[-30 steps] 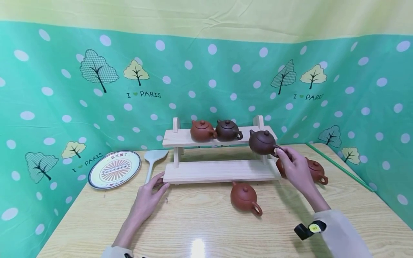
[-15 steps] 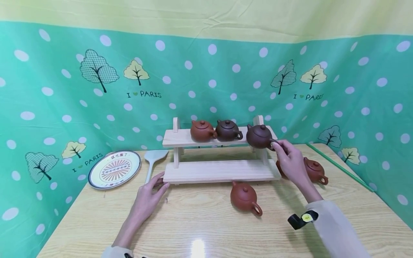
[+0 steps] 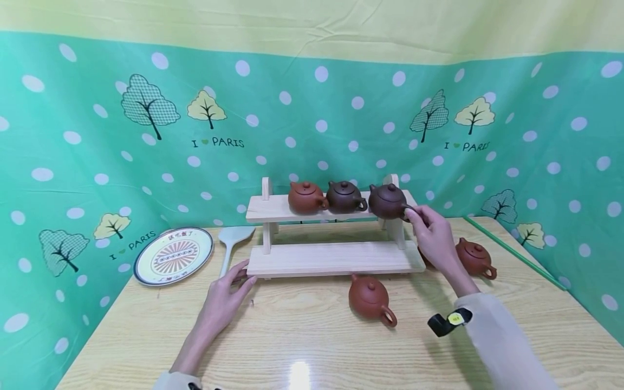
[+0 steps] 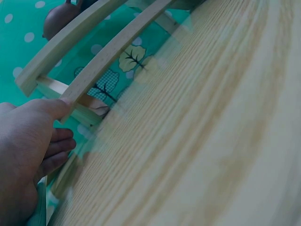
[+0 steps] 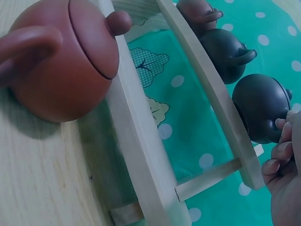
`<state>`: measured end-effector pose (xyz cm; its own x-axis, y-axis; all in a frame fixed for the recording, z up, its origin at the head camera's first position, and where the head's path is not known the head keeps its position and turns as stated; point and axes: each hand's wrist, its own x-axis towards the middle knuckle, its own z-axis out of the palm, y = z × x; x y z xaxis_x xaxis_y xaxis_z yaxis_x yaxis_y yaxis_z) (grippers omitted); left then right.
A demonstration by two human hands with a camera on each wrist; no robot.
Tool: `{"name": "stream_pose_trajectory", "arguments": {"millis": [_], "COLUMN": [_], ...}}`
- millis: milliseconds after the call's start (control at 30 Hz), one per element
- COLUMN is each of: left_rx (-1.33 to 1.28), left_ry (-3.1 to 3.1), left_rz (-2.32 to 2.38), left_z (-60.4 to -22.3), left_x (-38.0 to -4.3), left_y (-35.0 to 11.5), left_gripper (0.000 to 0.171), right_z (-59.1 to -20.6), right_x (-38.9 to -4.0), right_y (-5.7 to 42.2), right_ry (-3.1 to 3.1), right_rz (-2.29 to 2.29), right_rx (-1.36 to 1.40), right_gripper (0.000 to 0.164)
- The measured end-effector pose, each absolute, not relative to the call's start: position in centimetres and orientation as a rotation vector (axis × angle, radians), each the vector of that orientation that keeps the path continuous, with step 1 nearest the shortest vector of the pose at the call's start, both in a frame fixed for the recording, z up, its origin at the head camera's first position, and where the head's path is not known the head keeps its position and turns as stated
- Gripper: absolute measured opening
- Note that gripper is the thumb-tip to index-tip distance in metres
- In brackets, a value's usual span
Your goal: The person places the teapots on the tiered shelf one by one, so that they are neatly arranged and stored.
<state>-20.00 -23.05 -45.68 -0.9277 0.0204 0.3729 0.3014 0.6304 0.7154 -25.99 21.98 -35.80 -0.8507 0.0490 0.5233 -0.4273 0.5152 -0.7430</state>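
My right hand (image 3: 436, 238) pinches the handle of a dark brown teapot (image 3: 388, 201), which is at the right end of the upper board of a two-tier wooden shelf (image 3: 336, 259). In the right wrist view that teapot (image 5: 261, 106) appears upright against the board, fingertips on its handle. Left of it on the same board are another dark teapot (image 3: 344, 196) and a reddish-brown teapot (image 3: 306, 197). My left hand (image 3: 225, 297) grips the left end of the lower board; in the left wrist view the thumb presses the board's end, fingers curled below.
A red-brown teapot (image 3: 369, 299) stands on the table before the shelf. Another (image 3: 475, 258) is at the right, with one more partly hidden behind my right hand. A plate (image 3: 173, 257) and a pale spatula (image 3: 234, 236) lie left; a green stick (image 3: 514, 252) lies right.
My right hand has moved the dark teapot left and back, from in front of the upper board's right end onto it, nearer the other dark teapot. The left hand has stayed in place.
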Motion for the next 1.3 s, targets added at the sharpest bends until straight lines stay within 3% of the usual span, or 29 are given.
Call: {"name": "stream_pose_trajectory", "arguments": {"millis": [1300], "left_rx": [-0.238], "left_ry": [-2.550], "left_rz": [-1.209], "left_z": [-45.7], "left_x": [-20.0], "left_y": [-23.1], "left_gripper": [0.053], "right_z": [-35.1], "right_x": [-27.4], "right_y": [20.2], "right_ry": [-2.208], "right_rz": [1.423], "right_rx": [0.248], "right_gripper": [0.028]}}
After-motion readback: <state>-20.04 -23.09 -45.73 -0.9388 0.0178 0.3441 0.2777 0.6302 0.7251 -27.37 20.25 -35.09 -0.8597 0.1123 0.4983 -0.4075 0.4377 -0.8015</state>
